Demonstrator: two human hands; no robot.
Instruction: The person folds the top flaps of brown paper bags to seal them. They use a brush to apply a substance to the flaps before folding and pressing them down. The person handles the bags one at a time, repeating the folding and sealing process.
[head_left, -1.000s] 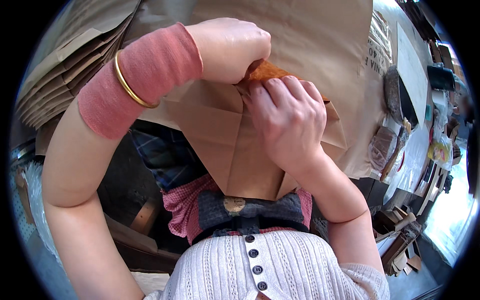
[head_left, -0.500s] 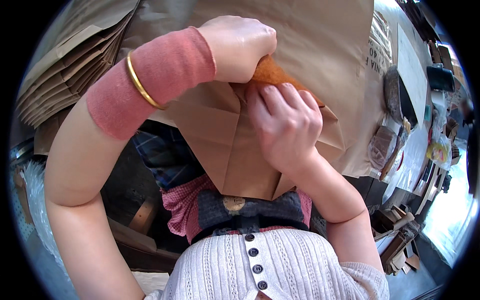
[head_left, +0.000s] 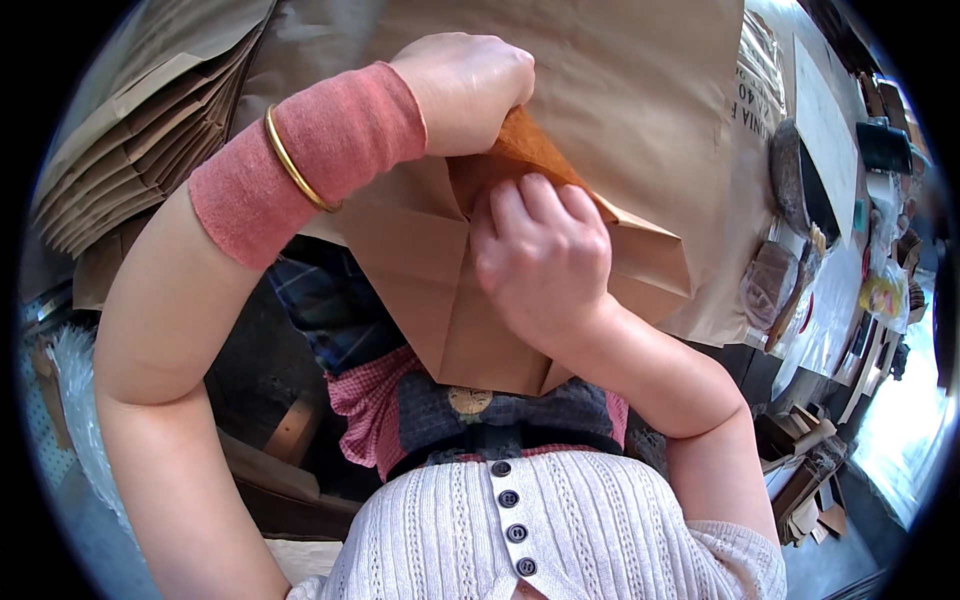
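Note:
A brown paper bag (head_left: 500, 335), creased into angular folds, lies in front of me, its near end reaching over the worktable's edge toward my waist. An orange-brown flap (head_left: 540, 150) stands up at its folded end; I cannot tell whether it is part of the bag or a separate layer. My left hand (head_left: 465, 90) is closed at the flap's upper end, its fingertips hidden behind the hand. Below it, my right hand (head_left: 545, 265) is curled with knuckles up against the flap's lower side and the bag's fold. Its fingertips are tucked out of sight.
Flattened brown paper bags (head_left: 150, 140) are stacked at the left. Large brown paper sheeting (head_left: 640, 90) covers the table beyond my hands. At the right are a dark rounded container (head_left: 790, 185), brushes (head_left: 800, 285) and a white board (head_left: 825, 130). Cardboard scraps (head_left: 805, 470) lie lower right.
Both hands have shifted slightly left, the right one more. More of the orange-brown flap shows between them, and it looks stretched smoother.

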